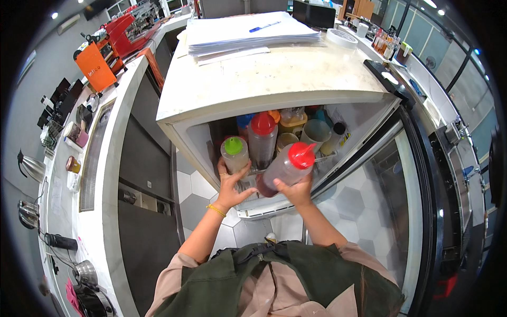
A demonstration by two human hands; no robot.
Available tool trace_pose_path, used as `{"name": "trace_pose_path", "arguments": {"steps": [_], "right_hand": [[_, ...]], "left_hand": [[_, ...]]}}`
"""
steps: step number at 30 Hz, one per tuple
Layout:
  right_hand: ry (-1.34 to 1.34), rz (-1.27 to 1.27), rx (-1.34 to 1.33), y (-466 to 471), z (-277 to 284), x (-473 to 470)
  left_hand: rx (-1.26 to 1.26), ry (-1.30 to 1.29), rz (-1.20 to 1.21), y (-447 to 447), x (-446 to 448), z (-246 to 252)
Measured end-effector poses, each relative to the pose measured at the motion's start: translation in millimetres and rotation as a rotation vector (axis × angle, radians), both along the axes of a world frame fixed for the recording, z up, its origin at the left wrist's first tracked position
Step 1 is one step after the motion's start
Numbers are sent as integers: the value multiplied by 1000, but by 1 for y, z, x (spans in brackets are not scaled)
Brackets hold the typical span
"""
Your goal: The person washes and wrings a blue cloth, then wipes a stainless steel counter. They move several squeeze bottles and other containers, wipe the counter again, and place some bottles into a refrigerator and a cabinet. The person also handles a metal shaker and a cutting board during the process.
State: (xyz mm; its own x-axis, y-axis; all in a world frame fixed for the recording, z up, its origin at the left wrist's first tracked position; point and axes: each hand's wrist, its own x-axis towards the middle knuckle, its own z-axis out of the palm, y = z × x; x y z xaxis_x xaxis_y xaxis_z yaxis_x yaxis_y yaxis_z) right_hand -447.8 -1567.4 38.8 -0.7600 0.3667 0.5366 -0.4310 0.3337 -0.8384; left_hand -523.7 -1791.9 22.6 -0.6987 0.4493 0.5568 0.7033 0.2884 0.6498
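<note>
My right hand [295, 189] grips a clear squeeze bottle with a red cap [284, 166], tilted, with dark red liquid low inside, at the front of an open fridge [277, 95]. My left hand [233, 186] is around the lower part of a green-capped squeeze bottle [234, 152] with pale contents; whether it bears the bottle's weight cannot be told. Between and behind them another red-capped squeeze bottle [262, 138] stands upright. Farther right are a translucent plastic cup [315, 132] and a black-capped bottle [334, 138].
Paper stacks [253, 37] with a blue pen [264, 27] and a tape roll [342, 38] lie on the fridge top. The glass door [368, 198] stands swung out at right. A counter [115, 158] with kettles and an orange case [95, 67] runs along the left.
</note>
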Motion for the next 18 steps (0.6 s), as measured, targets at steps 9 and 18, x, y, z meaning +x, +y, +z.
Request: {"name": "trace_pose_path", "arguments": {"steps": [9, 18], "right_hand": [[42, 56, 74, -19, 31, -14], [40, -43, 302, -105, 22, -71]], "left_hand": [[-156, 95, -176, -42, 54, -9], [-121, -39, -73, -79, 77, -13]]}}
